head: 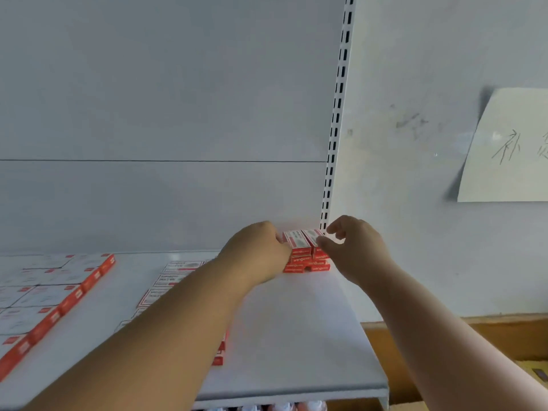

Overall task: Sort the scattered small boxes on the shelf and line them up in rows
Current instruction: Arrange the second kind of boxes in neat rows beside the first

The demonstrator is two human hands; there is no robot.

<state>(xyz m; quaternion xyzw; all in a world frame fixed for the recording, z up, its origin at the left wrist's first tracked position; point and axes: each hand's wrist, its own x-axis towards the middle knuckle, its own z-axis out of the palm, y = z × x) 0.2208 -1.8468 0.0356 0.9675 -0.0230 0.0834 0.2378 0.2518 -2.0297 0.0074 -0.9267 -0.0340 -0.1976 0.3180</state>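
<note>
Left hand (261,250) curled against stacked red boxes (305,256), grip unclear, right hand (353,247) pinching top box, row (175,280) half hidden behind forearm

There is one view only, taken from the person's head, looking forward and slightly down along both outstretched forearms toward the back right corner of the white shelf (296,336). It sits close, with the shelf's front edge near the bottom of the frame and the forearms entering from the lower corners. The wide lens bends the slotted upright (338,114) and takes in the back panel (163,99) above and the wall (415,173) to the right, where a paper sheet (510,149) is cut by the frame's edge.
</note>
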